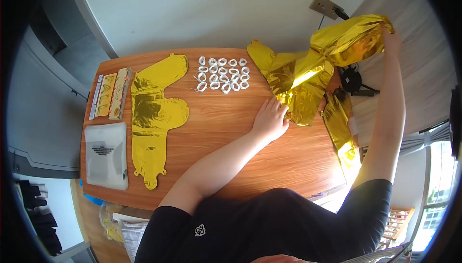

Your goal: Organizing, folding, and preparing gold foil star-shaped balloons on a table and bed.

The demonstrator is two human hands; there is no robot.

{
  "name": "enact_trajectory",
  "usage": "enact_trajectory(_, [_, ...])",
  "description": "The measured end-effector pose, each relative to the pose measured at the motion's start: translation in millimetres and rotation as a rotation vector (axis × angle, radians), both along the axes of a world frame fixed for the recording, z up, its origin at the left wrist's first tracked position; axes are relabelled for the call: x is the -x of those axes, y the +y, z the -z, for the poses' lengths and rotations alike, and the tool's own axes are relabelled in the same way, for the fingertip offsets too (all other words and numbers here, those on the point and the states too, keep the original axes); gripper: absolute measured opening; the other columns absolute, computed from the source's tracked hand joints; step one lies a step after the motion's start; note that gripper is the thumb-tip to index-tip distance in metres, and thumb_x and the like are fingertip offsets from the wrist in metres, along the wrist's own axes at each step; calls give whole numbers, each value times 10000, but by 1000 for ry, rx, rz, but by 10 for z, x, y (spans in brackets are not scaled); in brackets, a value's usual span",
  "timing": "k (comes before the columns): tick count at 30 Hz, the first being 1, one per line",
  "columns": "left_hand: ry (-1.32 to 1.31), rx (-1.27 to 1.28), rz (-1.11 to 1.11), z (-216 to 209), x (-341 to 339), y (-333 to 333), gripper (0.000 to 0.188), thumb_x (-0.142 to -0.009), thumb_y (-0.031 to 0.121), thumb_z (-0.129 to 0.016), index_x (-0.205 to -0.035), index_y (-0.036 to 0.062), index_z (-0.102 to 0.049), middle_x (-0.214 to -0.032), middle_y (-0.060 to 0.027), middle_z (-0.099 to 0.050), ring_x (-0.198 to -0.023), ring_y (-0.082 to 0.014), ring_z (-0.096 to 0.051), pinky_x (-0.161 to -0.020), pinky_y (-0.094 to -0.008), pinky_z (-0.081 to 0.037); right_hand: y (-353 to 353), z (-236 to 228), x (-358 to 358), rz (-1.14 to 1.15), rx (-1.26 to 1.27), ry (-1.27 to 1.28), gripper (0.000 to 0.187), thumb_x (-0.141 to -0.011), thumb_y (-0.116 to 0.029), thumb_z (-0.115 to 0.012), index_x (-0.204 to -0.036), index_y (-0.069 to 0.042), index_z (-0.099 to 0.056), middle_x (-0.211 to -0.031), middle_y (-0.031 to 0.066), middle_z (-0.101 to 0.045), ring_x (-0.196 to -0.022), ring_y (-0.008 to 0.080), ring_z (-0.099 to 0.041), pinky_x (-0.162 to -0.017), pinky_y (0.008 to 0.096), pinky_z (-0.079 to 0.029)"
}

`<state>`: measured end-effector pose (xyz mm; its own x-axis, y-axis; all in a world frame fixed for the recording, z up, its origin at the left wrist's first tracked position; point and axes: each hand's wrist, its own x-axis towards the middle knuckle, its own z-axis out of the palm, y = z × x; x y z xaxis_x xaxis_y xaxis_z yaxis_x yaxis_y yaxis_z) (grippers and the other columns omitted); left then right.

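A crinkled gold foil balloon (301, 77) stretches across the right side of the table and up past its far right corner. Raised high at the far right, my right hand (392, 41) is closed on the bunched end of this balloon. My left hand (272, 120) rests low at the balloon's near left edge, its fingers closed on the foil there. Another gold foil balloon (150, 121) lies flat and uninflated on the left part of the table. Several small white ribbon coils (223, 71) sit in rows between the two balloons.
At the table's left are a stack of clear plastic bags (106, 157) and flat printed packets (111, 94). More gold foil (340, 125) hangs over the right edge. Behind it stands a black device (352, 80). A wall socket with a plug (327, 6) is above.
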<state>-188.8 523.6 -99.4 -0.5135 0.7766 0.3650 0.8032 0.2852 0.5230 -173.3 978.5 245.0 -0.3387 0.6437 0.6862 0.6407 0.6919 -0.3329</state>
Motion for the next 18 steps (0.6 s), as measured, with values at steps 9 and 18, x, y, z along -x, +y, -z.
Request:
enact_trajectory(9, [-21, -18, 0, -29, -15, -3, 513, -901, 294, -666, -1338, 57, -539, -1439, -210, -509, -1391, -368, -447, -1174, -525, -331, -215, -1274, -1013, 99, -271, 49, 774, -856, -668, -668, -1360, -81, -632, -1275, 175, -680, -1189, 319, -644, -1001, 405, -492])
enact_trajectory(18, [-167, -134, -41, -169, -24, -53, 913, -879, 470, -727, -1554, 51, -278, -1538, -251, -359, -1431, -404, -368, -1170, -567, -292, -3339, 146, -1939, -453, -50, -642, 295, -790, -169, -837, -1041, -64, -724, -764, 84, -670, -615, 180, -608, -594, 334, -479])
